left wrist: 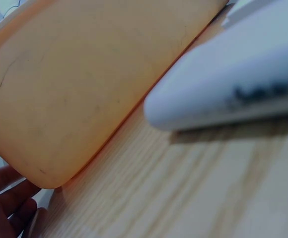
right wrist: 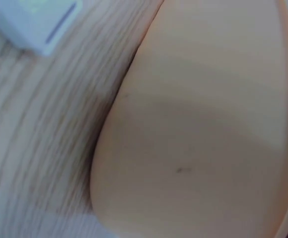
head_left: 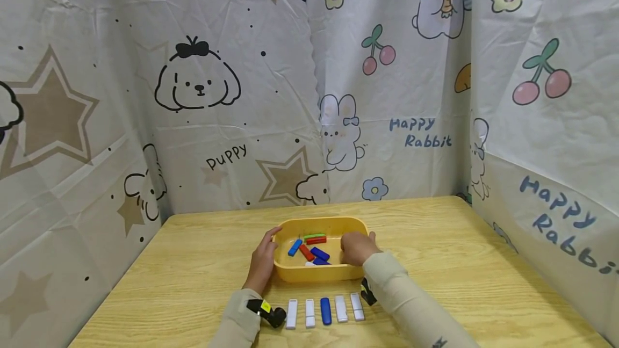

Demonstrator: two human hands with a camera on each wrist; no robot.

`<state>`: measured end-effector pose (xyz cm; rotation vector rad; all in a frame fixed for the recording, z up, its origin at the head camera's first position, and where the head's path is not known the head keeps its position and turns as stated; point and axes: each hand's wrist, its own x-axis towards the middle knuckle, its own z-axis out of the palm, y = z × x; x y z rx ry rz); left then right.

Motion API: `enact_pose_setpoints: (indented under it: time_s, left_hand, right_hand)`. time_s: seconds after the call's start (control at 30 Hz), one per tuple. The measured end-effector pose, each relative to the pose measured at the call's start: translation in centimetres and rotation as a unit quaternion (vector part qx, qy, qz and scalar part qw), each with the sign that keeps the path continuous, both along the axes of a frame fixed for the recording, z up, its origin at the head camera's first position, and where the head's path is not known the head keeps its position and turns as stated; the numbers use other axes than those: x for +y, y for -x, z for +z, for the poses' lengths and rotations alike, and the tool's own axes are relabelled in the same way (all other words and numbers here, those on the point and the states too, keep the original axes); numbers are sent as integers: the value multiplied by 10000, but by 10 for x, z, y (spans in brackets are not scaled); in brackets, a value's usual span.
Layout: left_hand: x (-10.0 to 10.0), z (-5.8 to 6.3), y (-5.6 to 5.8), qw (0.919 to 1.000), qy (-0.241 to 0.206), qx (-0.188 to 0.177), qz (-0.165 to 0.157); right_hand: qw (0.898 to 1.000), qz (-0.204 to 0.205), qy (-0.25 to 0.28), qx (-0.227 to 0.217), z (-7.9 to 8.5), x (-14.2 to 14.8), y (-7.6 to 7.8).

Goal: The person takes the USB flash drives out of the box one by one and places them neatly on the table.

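A yellow plastic tub stands on the table. My left hand grips its left end, with fingers against the outer wall in the left wrist view. My right hand reaches over the front rim into the tub's right end. Its fingertips are hidden, so I cannot tell what they hold. Left of this hand, in the tub, lie small flat sticks like USB flash drives: a light blue stick, a green stick, red sticks, dark blue sticks and a partly hidden white one.
In front of the tub, a row of upright-lying sticks spans the table: white sticks on both sides of one blue stick. Both forearms flank this row. Printed curtains enclose the table's back and sides.
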<state>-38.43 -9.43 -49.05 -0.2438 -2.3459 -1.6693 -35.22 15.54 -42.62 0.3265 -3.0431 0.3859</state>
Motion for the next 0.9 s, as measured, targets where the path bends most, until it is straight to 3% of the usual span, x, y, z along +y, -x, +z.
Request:
enact_pose_setpoints:
  time_s: [0.47,0.9]
  left_hand:
    - [1,2,0,10000,-1,5,23]
    - [1,-1,2,10000,33,7,49]
  right_hand:
    - [9988,-54,407,252,1,1,-2]
    - [9981,-233,533,205,-4,3,3]
